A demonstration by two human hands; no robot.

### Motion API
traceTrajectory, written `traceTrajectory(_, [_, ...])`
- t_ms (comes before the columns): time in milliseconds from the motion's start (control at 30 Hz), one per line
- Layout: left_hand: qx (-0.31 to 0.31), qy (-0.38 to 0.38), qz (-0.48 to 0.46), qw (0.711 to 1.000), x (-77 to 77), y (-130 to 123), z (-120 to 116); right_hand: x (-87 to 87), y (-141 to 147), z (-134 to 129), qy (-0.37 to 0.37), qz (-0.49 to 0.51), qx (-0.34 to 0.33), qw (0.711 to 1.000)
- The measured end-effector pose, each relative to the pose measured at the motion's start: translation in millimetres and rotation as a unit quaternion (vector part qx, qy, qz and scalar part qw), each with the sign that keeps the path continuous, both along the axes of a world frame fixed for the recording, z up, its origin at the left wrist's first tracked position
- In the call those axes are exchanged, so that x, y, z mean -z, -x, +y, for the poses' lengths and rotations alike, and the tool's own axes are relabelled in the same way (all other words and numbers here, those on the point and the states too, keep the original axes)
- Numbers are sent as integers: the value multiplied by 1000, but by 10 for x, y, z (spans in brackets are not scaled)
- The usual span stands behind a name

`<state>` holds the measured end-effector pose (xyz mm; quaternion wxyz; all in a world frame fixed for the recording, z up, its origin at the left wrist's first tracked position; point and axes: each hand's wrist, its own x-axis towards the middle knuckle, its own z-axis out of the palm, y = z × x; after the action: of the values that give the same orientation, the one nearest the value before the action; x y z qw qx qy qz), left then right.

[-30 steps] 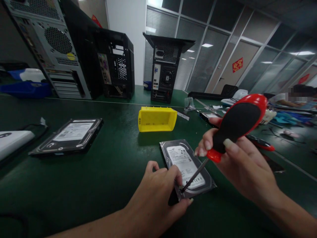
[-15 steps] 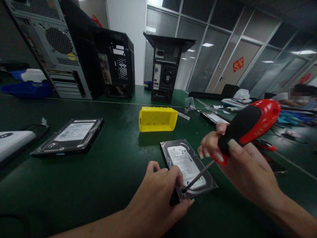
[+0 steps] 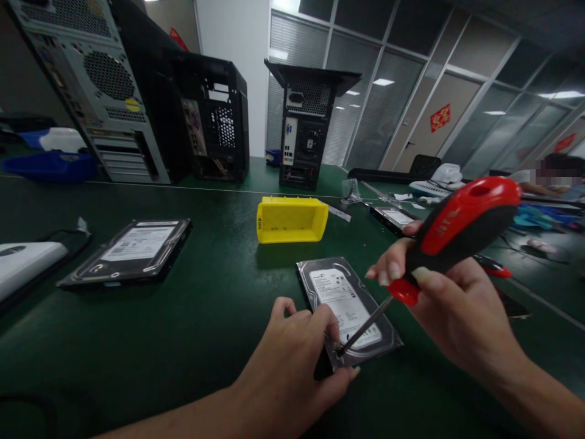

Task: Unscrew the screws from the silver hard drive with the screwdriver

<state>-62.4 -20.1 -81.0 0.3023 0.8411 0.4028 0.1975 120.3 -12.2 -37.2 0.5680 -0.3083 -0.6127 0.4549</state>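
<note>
On my head feed: hard drive [image 3: 345, 302] sits just right of centre, lower half of frame, label up on the green tabletop [image 3: 219, 329], turned askew. Dark grey metal cover, glossy, pale curved ridges around the label, pointed corners. White label [image 3: 336, 289] takes most of the top: small black print, a logo at its upper edge, a row of marks at the lower end; text too small for me to read. Right hand [image 3: 452, 299] is wrapped around a screwdriver [image 3: 470, 225], fat red-and-black handle, slanting up toward the right of frame. Its thin metal shaft crosses the label, tip at the drive's bottom-left corner. Can't make out whether a screw sits under it. Left hand [image 3: 292, 347] grips that same corner, index finger on top next to the tip, thumb along the bottom edge. Yellow bin [image 3: 292, 219] is mid-frame above the drive; second drive [image 3: 137, 244], also label up, at left of frame.
</note>
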Motion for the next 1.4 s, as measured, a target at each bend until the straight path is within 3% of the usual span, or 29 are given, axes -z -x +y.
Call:
traceTrajectory(100, [3,3,2,1000,-1,0,-2,15,-16,-7,-13,-17,9,1000])
traceTrajectory(267, [5,7,7,1000,-13,-1,-7,3,15,-36,-9,1,-60,998])
traceTrajectory(467, [4,8,9,1000,-15,-8,8,-79,66,-94,31,28,-91,995])
traceTrajectory(633, [1,2,6,1000,0,-20,4,-53,27,-94,42,1,-53,998])
traceTrajectory(967, [5,8,4,1000,-10,-7,11,3,-10,1,-13,-35,-5,999])
traceTrajectory(1233, [6,3,9,1000,-13,-6,2,57,-62,2,-20,-52,-28,998])
traceTrajectory(1400, [8,9,9,1000,-26,-1,4,-31,-12,-38,-5,-35,-42,998])
